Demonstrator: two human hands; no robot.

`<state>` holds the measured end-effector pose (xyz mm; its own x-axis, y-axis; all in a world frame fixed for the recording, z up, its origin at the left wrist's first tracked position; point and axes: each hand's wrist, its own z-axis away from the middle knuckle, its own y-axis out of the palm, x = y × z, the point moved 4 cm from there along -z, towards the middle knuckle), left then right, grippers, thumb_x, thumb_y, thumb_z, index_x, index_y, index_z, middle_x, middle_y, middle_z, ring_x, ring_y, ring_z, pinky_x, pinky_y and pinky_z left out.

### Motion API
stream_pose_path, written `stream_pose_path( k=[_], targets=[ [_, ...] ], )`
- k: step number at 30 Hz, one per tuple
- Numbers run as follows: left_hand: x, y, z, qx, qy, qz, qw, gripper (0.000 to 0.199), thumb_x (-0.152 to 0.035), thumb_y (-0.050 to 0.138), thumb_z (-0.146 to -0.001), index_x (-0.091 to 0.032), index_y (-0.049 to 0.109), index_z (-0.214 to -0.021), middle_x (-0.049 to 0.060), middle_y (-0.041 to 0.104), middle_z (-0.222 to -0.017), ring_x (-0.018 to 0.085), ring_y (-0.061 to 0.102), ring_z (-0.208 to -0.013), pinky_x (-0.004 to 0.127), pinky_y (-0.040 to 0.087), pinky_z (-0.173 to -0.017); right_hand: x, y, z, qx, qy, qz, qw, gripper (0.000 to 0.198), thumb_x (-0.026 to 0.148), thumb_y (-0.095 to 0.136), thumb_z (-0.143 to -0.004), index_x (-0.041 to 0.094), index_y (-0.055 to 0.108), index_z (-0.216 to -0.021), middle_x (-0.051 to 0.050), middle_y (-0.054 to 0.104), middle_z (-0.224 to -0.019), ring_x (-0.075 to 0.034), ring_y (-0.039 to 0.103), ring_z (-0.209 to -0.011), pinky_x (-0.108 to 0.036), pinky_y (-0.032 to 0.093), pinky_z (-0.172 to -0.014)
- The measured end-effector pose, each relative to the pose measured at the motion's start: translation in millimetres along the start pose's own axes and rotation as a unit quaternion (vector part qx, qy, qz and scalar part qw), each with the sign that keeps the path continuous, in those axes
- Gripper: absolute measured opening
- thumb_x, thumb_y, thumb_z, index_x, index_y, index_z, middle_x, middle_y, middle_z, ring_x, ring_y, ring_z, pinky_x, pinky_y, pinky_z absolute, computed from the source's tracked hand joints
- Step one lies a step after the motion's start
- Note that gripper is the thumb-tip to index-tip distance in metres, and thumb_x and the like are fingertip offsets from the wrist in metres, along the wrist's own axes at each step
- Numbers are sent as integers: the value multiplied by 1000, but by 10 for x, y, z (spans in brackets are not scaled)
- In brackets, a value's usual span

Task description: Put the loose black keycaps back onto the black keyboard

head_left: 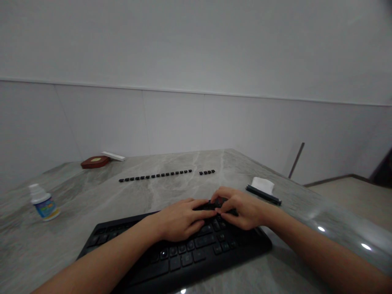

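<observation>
A black keyboard [196, 257] lies at a slant on the table in front of me. My left hand [182, 220] rests flat across its upper middle, fingers stretched out to the right. My right hand [240, 206] is over the upper right of the keyboard, fingers bent and drawn together beside my left fingertips. What the right fingers grip, if anything, is hidden. Beyond the keyboard a long row of loose black keycaps [157, 176] runs across the table, with a shorter group of keycaps [207, 172] to its right.
A white bottle with a blue label [45, 206] stands at the left. At the back left are a red-brown box [94, 162] and a flat white piece [113, 156]. A dark slim bar [263, 194] and white tissue [263, 185] lie right, on the marble-patterned table [147, 198]. A wall rises behind.
</observation>
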<state>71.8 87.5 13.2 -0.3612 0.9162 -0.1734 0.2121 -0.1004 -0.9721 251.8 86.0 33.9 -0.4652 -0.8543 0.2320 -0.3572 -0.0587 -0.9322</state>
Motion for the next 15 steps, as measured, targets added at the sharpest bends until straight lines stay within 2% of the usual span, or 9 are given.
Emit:
stream_pose_path(
  k=[3, 8, 15],
  targets=[
    [-12, 4, -6, 0, 6, -13, 1000, 42, -25, 38, -97, -30, 47, -138, 5, 36, -150, 27, 50, -124, 43, 39, -105, 51, 5, -20, 9, 4, 14, 1000, 19, 11, 55, -82, 14, 74, -80, -12, 63, -105, -20, 60, -95, -34, 49, -83],
    [-3, 0, -13, -1, 5, 0, 1000, 43, -24, 40, -96, -31, 47, -138, 4, 36, -150, 26, 48, -126, 41, 38, -107, 88, 29, -65, 36, 27, 29, 999, 18, 7, 56, -78, 13, 73, -75, -10, 64, -101, -20, 61, -90, -32, 49, -80],
    [45, 22, -20, -7, 11, 25, 1000, 46, -23, 44, -94, -33, 45, -139, 2, 34, -152, 26, 44, -131, 42, 35, -110, 83, -12, -101, 53, 53, 25, 997, 18, 11, 58, -80, 15, 74, -76, -11, 59, -120, -23, 58, -107, -37, 45, -94]
  ],
)
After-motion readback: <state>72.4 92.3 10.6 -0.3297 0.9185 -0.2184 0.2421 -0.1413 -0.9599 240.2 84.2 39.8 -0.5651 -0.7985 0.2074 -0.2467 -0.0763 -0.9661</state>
